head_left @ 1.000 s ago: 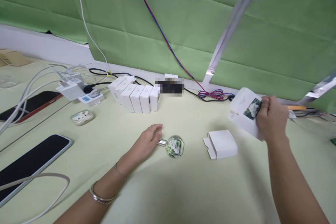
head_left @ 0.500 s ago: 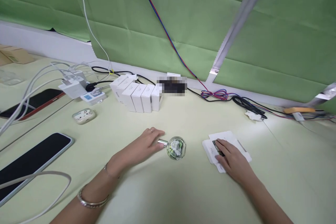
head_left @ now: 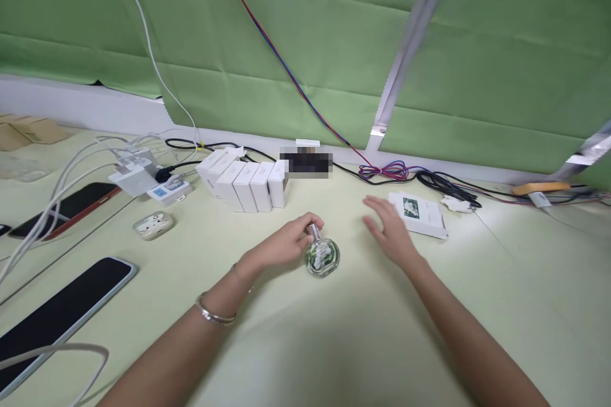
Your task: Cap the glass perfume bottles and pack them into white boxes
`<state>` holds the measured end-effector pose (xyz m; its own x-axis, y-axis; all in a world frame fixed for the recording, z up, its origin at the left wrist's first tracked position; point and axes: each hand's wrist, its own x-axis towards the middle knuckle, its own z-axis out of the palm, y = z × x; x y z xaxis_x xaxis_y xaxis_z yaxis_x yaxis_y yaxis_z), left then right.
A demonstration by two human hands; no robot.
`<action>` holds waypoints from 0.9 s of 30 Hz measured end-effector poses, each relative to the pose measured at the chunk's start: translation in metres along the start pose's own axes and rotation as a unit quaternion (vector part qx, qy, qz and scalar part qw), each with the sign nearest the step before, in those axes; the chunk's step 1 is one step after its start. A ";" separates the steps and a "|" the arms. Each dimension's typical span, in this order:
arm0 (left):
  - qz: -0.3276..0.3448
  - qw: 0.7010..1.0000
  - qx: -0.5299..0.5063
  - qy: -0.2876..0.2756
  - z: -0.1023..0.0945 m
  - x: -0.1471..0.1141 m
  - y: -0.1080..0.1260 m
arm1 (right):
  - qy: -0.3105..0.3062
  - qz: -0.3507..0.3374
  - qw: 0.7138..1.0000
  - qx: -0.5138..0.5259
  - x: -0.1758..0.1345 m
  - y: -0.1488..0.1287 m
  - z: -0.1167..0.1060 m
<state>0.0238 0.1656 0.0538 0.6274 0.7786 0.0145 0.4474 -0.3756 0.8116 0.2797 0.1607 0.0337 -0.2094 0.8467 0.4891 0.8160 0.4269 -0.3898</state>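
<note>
Pinched by its silver cap in my left hand point(head_left: 289, 243) is a round glass perfume bottle point(head_left: 323, 258). White flowers and green leaves show in its body, which points toward me at the table's middle. My right hand point(head_left: 389, 232) is open with its fingers stretched out, just left of a flat white box point(head_left: 427, 216) with a green and white flower picture. The right hand holds nothing. Whether its wrist side touches the table I cannot tell.
Several small white boxes point(head_left: 248, 186) stand in a row at the back. To the left are an earbud case point(head_left: 153, 225), a large dark phone point(head_left: 62, 311), another phone point(head_left: 71, 206) and plugged-in chargers point(head_left: 136, 175). Bundled cables point(head_left: 443, 187) lie along the wall.
My right hand has let go of the white box, which now lies farther back, and moved left toward the bottle. My left hand has closed on the cap, and the bottle has turned.
</note>
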 end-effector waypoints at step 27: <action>0.020 0.977 0.030 0.210 0.026 0.160 -0.056 | 0.200 0.104 0.969 0.104 0.091 0.032 0.033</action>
<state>0.1155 0.2989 -0.0045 0.3342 0.8958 0.2932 0.4735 -0.4285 0.7696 0.2691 0.2619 0.0402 0.2074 0.7478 0.6307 0.6834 0.3505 -0.6403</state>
